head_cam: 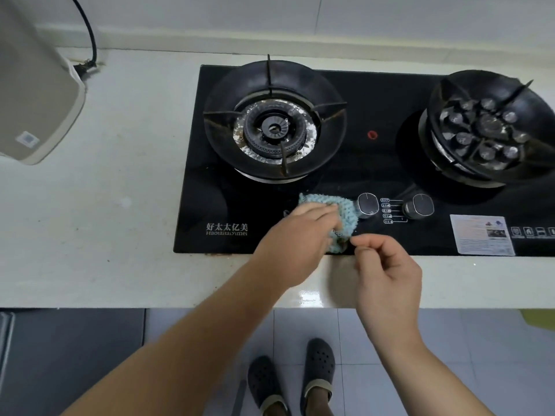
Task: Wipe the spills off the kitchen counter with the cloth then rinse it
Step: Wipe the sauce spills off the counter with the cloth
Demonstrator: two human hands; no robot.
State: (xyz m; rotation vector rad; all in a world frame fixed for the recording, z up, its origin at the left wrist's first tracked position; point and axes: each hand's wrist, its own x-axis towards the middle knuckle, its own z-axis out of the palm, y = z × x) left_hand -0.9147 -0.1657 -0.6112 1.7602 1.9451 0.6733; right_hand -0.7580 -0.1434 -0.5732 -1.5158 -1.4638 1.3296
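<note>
While left hand (295, 232) presses cloth (345, 211) flat-fingered on stove glass (375, 163), right hand (387, 274) curls beside it, grip unclear; wiping looks midway, counter (120, 205) and rinse left.

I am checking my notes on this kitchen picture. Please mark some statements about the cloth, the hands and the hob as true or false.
1. The cloth lies on the black hob. True.
2. The left hand rests on the cloth. True.
3. A pot stands on the left burner. False: nothing stands on it.
4. The cloth is red. False: it is light blue.
5. The beige appliance stands right of the hob. False: it stands left of it, on the counter.
</note>
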